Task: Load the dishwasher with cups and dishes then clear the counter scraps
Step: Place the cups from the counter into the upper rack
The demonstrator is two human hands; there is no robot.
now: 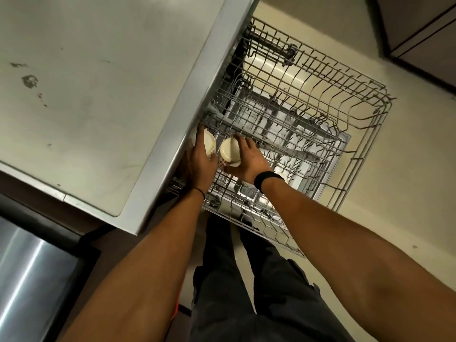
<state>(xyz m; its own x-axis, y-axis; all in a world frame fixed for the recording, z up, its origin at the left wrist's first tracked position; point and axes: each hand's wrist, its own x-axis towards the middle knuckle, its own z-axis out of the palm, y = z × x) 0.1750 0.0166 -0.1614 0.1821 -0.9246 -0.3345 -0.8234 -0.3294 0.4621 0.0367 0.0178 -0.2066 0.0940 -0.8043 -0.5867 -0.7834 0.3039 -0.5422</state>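
The dishwasher's upper wire rack point(365, 134) is pulled out over the floor. My left hand point(199, 164) grips a cream cup point(209, 144) turned bottom-up at the rack's near-left corner, close under the counter edge. My right hand point(249, 159) holds a second cream cup point(229, 150), also upside down, just to the right of the first. Both cups sit on or just above the rack wires; I cannot tell which. Below the rack, the lower rack point(291, 134) shows through the wires.
A grey counter top point(98, 95) with a few dark scrap marks point(30, 81) fills the left. A steel appliance front point(32, 275) is at lower left. Dark cabinets point(419, 33) stand at top right. My legs point(246, 292) stand beside the rack.
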